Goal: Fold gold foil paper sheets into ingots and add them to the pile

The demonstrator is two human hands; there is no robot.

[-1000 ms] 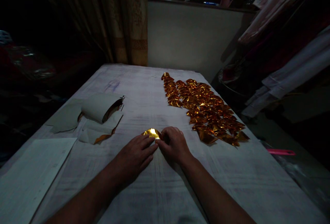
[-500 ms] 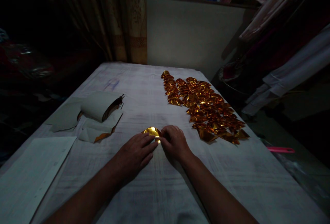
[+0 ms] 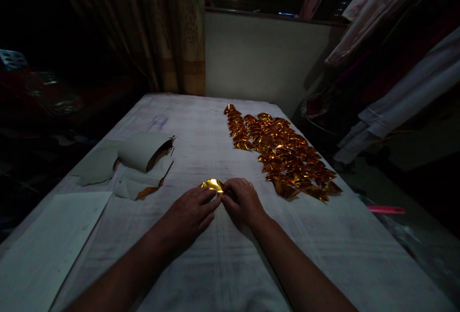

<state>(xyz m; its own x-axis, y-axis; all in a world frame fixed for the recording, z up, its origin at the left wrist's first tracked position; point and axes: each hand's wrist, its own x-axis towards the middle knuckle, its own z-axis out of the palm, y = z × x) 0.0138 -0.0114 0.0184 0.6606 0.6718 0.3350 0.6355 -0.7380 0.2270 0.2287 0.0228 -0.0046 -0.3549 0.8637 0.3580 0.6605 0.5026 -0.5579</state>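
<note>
A shiny sheet of gold foil paper (image 3: 212, 185), partly folded, lies on the cloth between my two hands. My left hand (image 3: 192, 213) presses on its left side and near edge, with its fingers close together. At the right side, my right hand (image 3: 242, 202) pinches the foil between thumb and curled fingers. Both hands hide the lower part of the foil. Right of my hands, many folded gold foil pieces (image 3: 283, 149) lie in tight rows, reaching back along the table.
A curled stack of pale-backed foil sheets (image 3: 142, 149) and a loose sheet (image 3: 134, 185) lie on the left. A large white sheet (image 3: 53, 245) lies nearer me. A pink handle (image 3: 386, 210) shows beyond the right edge of the cloth-covered table (image 3: 323, 254). Clothes (image 3: 413, 86) hang at right.
The view has tilted slightly up, so everything sits a little lower. The small near part of the foil that shone between my fingers is now mostly covered. Both hands stay on the foil.
</note>
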